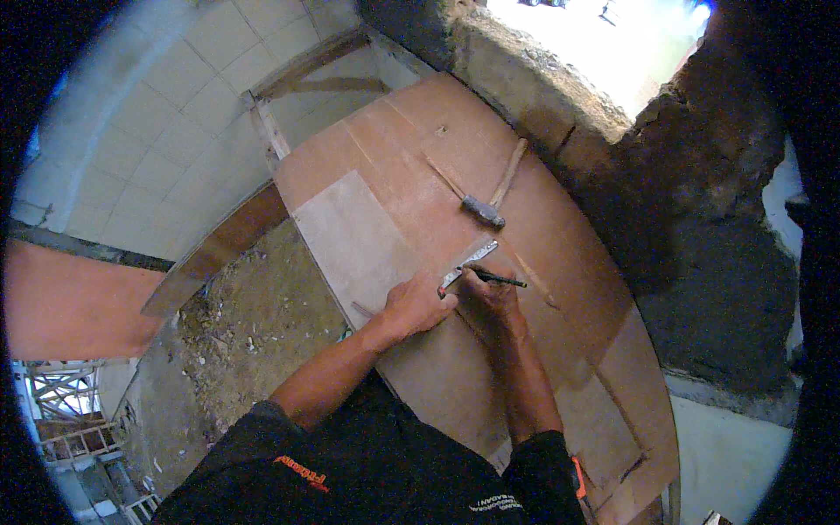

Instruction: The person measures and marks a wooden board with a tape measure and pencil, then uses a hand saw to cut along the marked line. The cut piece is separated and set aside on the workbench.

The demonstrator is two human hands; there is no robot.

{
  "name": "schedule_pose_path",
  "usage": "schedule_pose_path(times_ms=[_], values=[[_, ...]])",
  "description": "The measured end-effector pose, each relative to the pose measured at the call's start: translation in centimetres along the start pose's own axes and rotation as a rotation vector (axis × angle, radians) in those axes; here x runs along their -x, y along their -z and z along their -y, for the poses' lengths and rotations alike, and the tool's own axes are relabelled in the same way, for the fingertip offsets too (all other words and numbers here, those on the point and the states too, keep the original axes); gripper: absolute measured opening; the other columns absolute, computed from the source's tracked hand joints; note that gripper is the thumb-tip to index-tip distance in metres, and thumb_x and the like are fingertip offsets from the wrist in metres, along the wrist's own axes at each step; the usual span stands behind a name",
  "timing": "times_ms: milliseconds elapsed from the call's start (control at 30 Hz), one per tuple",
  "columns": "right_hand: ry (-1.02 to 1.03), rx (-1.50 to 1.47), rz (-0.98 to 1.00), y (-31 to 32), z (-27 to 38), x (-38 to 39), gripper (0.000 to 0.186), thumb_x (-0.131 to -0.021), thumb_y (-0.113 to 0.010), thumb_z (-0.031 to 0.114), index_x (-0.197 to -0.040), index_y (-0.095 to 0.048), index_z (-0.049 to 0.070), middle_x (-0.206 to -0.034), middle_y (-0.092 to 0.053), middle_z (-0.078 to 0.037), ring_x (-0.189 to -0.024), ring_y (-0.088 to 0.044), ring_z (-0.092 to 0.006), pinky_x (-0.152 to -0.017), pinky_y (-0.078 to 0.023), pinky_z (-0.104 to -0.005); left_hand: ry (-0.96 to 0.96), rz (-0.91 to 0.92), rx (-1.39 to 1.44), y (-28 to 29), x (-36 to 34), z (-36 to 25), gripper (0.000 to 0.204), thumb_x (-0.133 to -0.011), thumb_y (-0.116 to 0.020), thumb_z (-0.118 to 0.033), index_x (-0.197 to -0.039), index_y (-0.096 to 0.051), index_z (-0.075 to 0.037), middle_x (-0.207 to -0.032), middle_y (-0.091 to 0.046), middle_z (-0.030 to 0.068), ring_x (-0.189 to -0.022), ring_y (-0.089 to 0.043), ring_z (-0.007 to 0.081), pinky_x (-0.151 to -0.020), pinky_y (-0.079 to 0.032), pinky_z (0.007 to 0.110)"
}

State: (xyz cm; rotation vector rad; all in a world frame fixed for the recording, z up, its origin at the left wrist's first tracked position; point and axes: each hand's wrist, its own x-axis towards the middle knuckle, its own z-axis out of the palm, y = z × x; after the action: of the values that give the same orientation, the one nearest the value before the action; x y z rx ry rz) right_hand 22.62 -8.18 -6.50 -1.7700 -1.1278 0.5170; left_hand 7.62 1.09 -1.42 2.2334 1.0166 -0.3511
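Observation:
My left hand [420,306] rests on the brown board, its fingers closed at the near end of a short silvery ruler-like strip [477,255]. The strip lies slanted on the board, its far end pointing away to the right. Beside it, my right hand [492,294] grips a dark pencil or pen [501,279], with its writing end close to the strip. The exact contact of the tip is too small to make out. Beyond both hands lies a hammer [483,212] with a wooden handle, its head toward me.
The large brown board [542,227] stretches under my hands; a paler sheet [350,219] lies at its left. A thin wooden stick [444,175] lies by the hammer, and a narrow sliver [535,280] lies to the right. A rough wall [612,201] borders the right side; debris-strewn ground [262,324] shows at left.

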Motion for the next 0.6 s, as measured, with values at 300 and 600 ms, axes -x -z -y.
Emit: schedule_pose_path(times_ms=[300, 600], values=[[-0.418, 0.249, -0.37, 12.0, -3.2, 10.6, 0.052, -0.09, -0.065, 0.011, -0.14, -0.052, 0.002, -0.128, -0.062, -0.017, -0.114, -0.058, -0.0216, -0.092, -0.05, -0.0351, -0.23, 0.101, 0.674, -4.0, -0.2, 3.5, 0.045, -0.096, -0.057, -0.039, -0.128, -0.065, -0.01, -0.082, -0.065, 0.0044, -0.072, -0.061, 0.0218, -0.067, -0.05, 0.039], [-0.43, 0.817, -0.035, 17.4, -4.6, 20.9, 0.07, -0.08, -0.08, 0.03, -0.139, -0.055, 0.001, -0.135, -0.061, -0.021, -0.122, -0.057, -0.0414, -0.102, -0.047, -0.044, -0.464, 0.337, 0.99, -5.8, 4.8, 8.2, 0.054, -0.098, -0.056, -0.044, -0.143, -0.058, -0.012, -0.091, -0.063, -0.0007, -0.084, -0.056, 0.0131, -0.079, -0.046, 0.03]])
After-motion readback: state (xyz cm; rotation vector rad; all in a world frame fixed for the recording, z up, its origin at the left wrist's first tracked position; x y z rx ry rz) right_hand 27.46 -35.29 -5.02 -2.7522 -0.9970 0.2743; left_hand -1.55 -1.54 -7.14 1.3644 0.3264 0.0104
